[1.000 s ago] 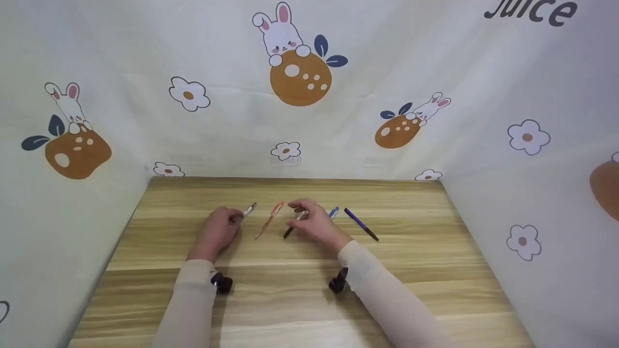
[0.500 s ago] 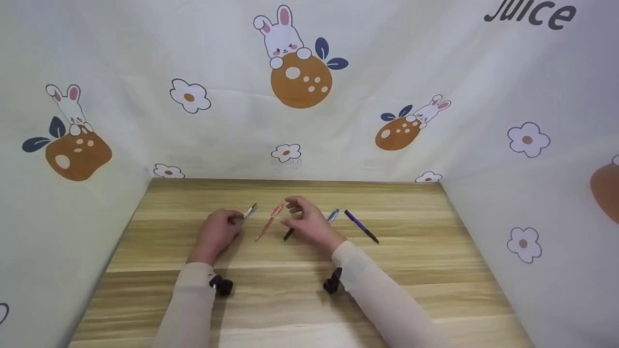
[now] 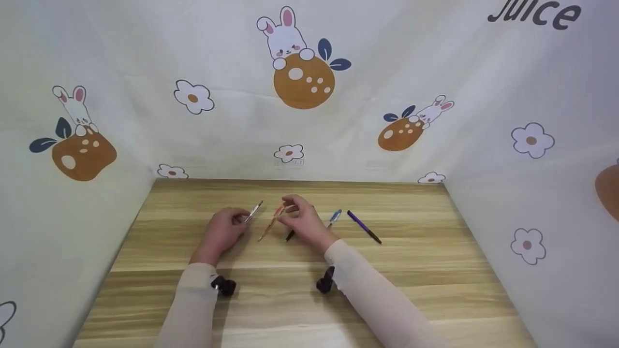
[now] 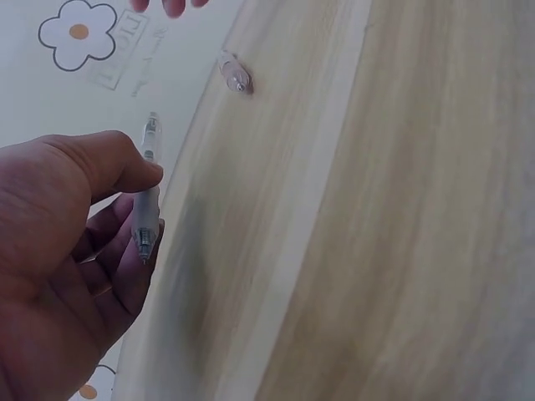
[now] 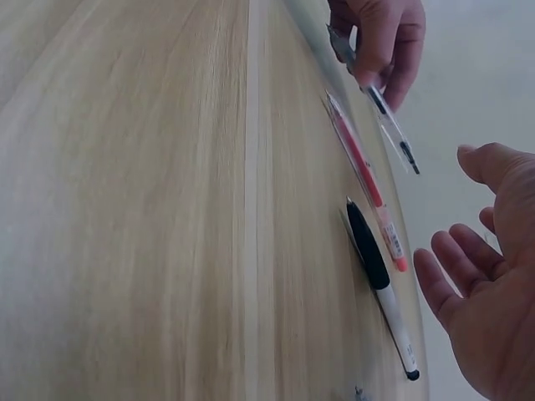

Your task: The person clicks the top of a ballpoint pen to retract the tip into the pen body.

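My left hand pinches a clear pen between thumb and fingers, its far end sticking up and to the right in the head view. Just right of it lies an orange-red pen on the wooden table. Over that pen's upper end hovers my right hand, thumb and fingers apart with nothing between them. A white pen with a black grip lies partly hidden beneath the right hand in the head view.
To the right of the right hand lie a blue-topped pen and a purple pen. A printed cloth with rabbits and flowers walls the wooden table at the back and both sides.
My right hand has moved left, from over the black-and-white pen to over the orange-red one. The left hand keeps its pinch on the clear pen, nearly in place.
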The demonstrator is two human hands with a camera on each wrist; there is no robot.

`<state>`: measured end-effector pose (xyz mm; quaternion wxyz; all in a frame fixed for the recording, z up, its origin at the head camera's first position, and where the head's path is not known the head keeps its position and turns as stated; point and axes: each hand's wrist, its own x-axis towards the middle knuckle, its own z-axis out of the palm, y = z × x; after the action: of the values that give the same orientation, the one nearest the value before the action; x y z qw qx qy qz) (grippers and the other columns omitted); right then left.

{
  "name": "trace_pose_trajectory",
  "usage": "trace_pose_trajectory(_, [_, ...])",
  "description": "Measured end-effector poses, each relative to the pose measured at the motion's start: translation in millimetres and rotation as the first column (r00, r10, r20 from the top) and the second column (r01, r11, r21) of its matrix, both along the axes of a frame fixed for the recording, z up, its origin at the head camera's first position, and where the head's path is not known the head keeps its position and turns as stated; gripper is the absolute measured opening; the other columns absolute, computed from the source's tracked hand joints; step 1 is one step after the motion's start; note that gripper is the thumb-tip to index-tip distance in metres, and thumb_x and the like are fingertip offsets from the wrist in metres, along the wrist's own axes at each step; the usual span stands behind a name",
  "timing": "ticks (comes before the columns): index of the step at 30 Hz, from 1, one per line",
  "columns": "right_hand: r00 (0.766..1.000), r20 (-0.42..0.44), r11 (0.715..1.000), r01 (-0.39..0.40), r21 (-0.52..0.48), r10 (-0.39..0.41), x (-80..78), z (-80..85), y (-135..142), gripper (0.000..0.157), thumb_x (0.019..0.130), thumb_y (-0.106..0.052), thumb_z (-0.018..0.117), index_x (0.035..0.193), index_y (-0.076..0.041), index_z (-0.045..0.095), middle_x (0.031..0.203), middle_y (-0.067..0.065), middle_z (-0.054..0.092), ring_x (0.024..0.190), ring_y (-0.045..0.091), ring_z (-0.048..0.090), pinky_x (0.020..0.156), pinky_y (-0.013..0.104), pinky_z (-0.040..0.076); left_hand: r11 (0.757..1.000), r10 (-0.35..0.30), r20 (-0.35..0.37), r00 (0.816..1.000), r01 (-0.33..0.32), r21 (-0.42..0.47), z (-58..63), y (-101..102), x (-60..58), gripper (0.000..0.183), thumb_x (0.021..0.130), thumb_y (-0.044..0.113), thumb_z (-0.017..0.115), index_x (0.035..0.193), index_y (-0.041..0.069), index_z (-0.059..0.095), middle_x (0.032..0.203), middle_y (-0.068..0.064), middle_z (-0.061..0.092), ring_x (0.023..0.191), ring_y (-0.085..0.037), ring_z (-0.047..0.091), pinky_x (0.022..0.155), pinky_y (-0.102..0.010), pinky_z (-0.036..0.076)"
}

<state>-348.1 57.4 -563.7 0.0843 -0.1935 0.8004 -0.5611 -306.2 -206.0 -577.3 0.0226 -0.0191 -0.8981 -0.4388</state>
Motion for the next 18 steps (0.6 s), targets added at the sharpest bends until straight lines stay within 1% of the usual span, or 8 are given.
trace_pose_trajectory(4, [1.0, 0.023, 0.999, 0.016, -0.033, -0.015, 0.8, 1.8, -7, 0.053, 0.102, -0.013, 0.081, 0.15, -0.006, 0.06, 0.147, 0.025, 0.06, 0.131, 0.038, 0.063, 0.1, 0.039, 0.059, 0.999, -0.009, -0.006, 1.0, 0.009, 0.044, 1.2, 4, 0.0, 0.033, 0.095, -0.003, 0.074, 0.128, 0.001, 0.077, 0.106, -0.012, 0.072, 0.097, -0.025, 0.069, 0.086, -0.041, 0.06])
trace_pose_trajectory(7, [0.999, 0.039, 0.997, 0.032, -0.068, -0.03, 0.8, 1.8, -12, 0.055, 0.101, -0.014, 0.082, 0.15, -0.005, 0.06, 0.147, 0.026, 0.059, 0.129, 0.039, 0.064, 0.096, 0.036, 0.061, 0.998, -0.01, -0.005, 1.0, 0.01, 0.062, 2.1, 7, 0.5, 0.034, 0.095, -0.003, 0.075, 0.128, 0.001, 0.077, 0.107, -0.012, 0.071, 0.098, -0.026, 0.069, 0.088, -0.042, 0.06])
trace_pose_trajectory(10, [0.998, 0.042, 0.994, 0.058, -0.097, -0.055, -1.2, -0.1, -15, 0.056, 0.1, -0.014, 0.083, 0.15, -0.004, 0.059, 0.147, 0.026, 0.06, 0.128, 0.04, 0.065, 0.098, 0.036, 0.06, 0.997, -0.014, -0.004, 1.0, 0.014, 0.081, 3.2, 10, 0.7, 0.033, 0.095, -0.003, 0.074, 0.128, 0.001, 0.076, 0.108, -0.013, 0.071, 0.1, -0.027, 0.069, 0.092, -0.045, 0.06])
trace_pose_trajectory(12, [0.997, 0.041, 0.992, 0.074, -0.104, -0.07, -2.3, -1.7, -17, 0.056, 0.1, -0.013, 0.082, 0.15, -0.004, 0.059, 0.147, 0.025, 0.06, 0.129, 0.039, 0.065, 0.1, 0.036, 0.06, 0.995, -0.018, -0.005, 1.0, 0.019, 0.096, 3.7, 13, 0.7, 0.033, 0.096, -0.003, 0.073, 0.128, 0.001, 0.076, 0.109, -0.013, 0.071, 0.1, -0.027, 0.07, 0.092, -0.045, 0.06])
trace_pose_trajectory(18, [0.994, 0.05, 0.984, 0.107, -0.144, -0.101, -4.4, -5.9, -20, 0.054, 0.099, -0.01, 0.082, 0.148, -0.001, 0.06, 0.145, 0.028, 0.061, 0.125, 0.037, 0.068, 0.1, 0.037, 0.059, 0.988, -0.035, -0.014, 0.999, 0.037, 0.152, 3.4, 22, 0.8, 0.031, 0.096, -0.004, 0.073, 0.126, 0.001, 0.076, 0.106, -0.011, 0.072, 0.097, -0.024, 0.069, 0.088, -0.04, 0.059])
